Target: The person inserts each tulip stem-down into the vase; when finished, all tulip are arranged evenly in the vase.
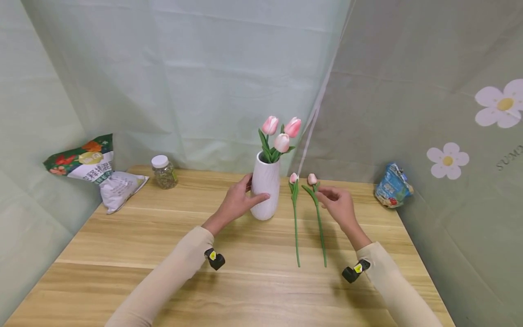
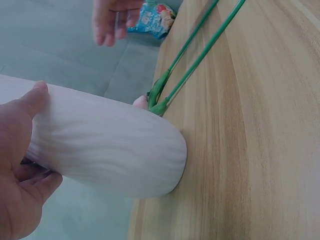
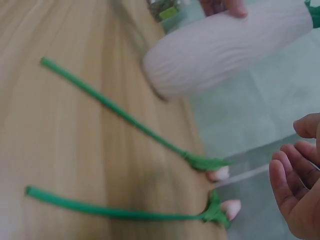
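Two sleeved arms (image 1: 175, 268) stretch across a wooden table (image 1: 253, 281) — the left hand (image 1: 239, 197) gripping an upright white vase (image 1: 271, 181) of three pink tulips (image 1: 281, 142), the right hand (image 1: 339, 204) loosely open near two loose tulips (image 1: 295, 190) lying alongside. Backdrop lettering (image 1: 510, 158), partly cut off, begins "SUM".

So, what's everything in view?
Tall ridged vase: one, white, back centre
Tulips: three, pink and green, in vase
Loose tulips: two, likewise, right of vase
Clear jar: one, white lid, back left
Crinkled bag: one, green and white, left edge
Crinkled packet: one, blue, right edge
Wooden table: one, light brown, foreground
Backdrop: count unclear, greyish, behind
Printed flowers: two, white, right backdrop
Wrist cameras: two, black, on sleeves
Left hand: one, beige sleeve, holding vase
Right hand: one, likewise, near loose tulips
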A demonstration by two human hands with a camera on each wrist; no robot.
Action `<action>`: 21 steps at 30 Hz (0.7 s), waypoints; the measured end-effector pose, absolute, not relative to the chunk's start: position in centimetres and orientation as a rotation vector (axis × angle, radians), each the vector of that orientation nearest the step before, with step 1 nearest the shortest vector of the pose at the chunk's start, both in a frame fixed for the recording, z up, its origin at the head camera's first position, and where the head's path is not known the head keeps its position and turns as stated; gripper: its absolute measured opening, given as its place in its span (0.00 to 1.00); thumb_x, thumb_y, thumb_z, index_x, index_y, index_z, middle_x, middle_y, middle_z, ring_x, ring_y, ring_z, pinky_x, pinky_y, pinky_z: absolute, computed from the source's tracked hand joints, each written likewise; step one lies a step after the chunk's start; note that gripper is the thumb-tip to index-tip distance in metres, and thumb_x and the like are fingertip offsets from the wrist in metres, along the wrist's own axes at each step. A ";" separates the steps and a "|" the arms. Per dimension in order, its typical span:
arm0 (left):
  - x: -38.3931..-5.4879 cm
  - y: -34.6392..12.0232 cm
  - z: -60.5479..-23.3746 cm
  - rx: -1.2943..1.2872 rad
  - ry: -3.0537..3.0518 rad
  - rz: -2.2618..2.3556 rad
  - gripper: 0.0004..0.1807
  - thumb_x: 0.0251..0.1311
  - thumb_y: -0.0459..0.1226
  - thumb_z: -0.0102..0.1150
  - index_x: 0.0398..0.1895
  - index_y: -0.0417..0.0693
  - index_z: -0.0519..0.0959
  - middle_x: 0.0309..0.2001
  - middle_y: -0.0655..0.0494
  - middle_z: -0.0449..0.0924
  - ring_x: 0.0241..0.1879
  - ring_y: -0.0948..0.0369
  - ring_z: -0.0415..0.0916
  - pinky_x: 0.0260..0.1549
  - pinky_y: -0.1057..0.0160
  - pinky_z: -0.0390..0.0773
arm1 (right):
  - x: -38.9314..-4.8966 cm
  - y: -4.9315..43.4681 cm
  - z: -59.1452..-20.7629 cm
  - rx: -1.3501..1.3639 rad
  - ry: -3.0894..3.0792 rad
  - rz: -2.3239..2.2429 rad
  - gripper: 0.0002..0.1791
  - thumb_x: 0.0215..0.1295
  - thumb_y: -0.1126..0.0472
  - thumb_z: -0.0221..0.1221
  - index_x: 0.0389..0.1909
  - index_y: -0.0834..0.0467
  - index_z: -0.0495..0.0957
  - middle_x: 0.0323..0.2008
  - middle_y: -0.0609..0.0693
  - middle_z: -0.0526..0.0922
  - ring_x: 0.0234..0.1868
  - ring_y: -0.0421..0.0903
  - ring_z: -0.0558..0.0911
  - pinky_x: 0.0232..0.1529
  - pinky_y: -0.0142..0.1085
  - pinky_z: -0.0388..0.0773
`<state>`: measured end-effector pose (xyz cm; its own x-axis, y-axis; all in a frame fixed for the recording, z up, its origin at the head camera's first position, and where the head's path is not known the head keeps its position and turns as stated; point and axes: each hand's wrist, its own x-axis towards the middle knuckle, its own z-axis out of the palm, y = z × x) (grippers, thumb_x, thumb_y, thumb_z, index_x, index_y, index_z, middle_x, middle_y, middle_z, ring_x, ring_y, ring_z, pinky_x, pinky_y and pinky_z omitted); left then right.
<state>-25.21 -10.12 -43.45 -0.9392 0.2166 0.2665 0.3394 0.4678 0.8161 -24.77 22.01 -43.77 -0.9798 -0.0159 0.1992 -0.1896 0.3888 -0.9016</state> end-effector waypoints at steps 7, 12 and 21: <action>-25.2 -10.2 -43.4 -0.506 -2.569 -1.495 0.46 0.59 0.53 0.73 0.73 0.40 0.66 0.65 0.42 0.77 0.64 0.50 0.76 0.64 0.52 0.78 | -23.9 23.1 -45.9 0.103 -2.577 1.570 0.19 0.69 0.56 0.67 0.53 0.65 0.84 0.45 0.60 0.88 0.43 0.52 0.87 0.37 0.33 0.87; -25.2 -10.1 -43.3 -0.500 -2.572 -1.503 0.46 0.59 0.53 0.73 0.73 0.40 0.66 0.65 0.42 0.76 0.64 0.50 0.76 0.64 0.52 0.78 | -23.6 23.6 -47.1 0.058 -2.654 1.437 0.19 0.69 0.55 0.67 0.55 0.63 0.84 0.46 0.58 0.89 0.46 0.52 0.87 0.39 0.27 0.83; -25.2 -10.2 -43.4 -0.506 -2.571 -1.506 0.45 0.59 0.54 0.73 0.73 0.41 0.66 0.65 0.43 0.76 0.64 0.50 0.76 0.64 0.51 0.78 | -23.9 24.1 -49.0 -0.029 -2.713 1.380 0.19 0.67 0.54 0.68 0.53 0.61 0.85 0.43 0.55 0.89 0.43 0.49 0.87 0.38 0.29 0.81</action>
